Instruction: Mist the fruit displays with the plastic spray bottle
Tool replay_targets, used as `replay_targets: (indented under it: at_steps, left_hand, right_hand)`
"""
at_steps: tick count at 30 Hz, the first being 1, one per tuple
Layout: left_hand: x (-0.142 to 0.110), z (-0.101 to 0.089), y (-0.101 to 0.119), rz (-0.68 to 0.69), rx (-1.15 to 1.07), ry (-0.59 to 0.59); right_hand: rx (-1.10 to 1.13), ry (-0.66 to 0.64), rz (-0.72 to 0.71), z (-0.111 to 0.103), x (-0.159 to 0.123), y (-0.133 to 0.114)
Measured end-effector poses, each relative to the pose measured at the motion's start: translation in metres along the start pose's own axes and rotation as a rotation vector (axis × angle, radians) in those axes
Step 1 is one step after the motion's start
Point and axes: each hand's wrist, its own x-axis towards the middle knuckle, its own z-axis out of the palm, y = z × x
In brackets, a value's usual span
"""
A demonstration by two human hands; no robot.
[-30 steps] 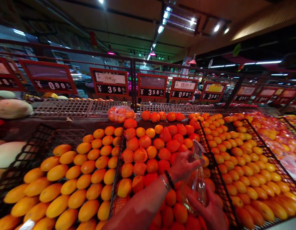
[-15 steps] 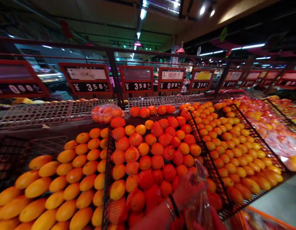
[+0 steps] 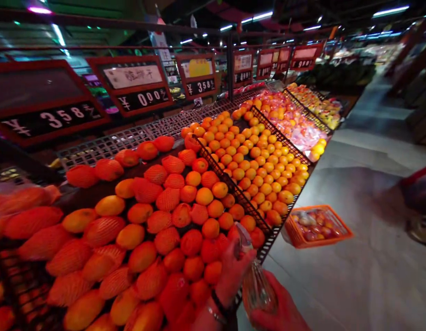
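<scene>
One clear spray bottle (image 3: 256,287), two-handed

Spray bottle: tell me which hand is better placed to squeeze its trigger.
Left. The left hand wraps the spray bottle at its trigger head; the right hand cups the base from below.

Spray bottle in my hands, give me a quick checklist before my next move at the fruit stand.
1. Left hand on the head of the spray bottle: ok.
2. Right hand under the bottle's body: ok.
3. Nozzle direction: cannot tell.
4. Liquid level: cannot tell, bottle is clear and blurred.
5. Netted oranges beside the left hand: ok.
6. Floor to the right: not ok, an orange basket of fruit sits there.
</scene>
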Motion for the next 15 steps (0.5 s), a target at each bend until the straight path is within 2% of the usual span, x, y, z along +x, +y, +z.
replay_targets:
  at_steps: [5, 8, 12, 15]
  left_hand:
    - [0.034, 0.059, -0.001, -0.007, -0.041, -0.071]
    - [0.059, 0.093, -0.008, -0.015, -0.048, -0.082]
    - [0.092, 0.130, -0.011, 0.038, 0.012, -0.080]
    - [0.105, 0.155, 0.000, 0.046, 0.034, -0.052]
  right_hand:
    - [-0.005, 0.123, -0.002, -0.072, 0.022, 0.016]
    - [-0.050, 0.161, -0.038, -0.121, 0.040, 0.014]
    - [-0.114, 0.054, -0.024, -0.174, 0.060, -0.011]
    - [-0.143, -0.042, -0.021, -0.205, 0.073, -0.029]
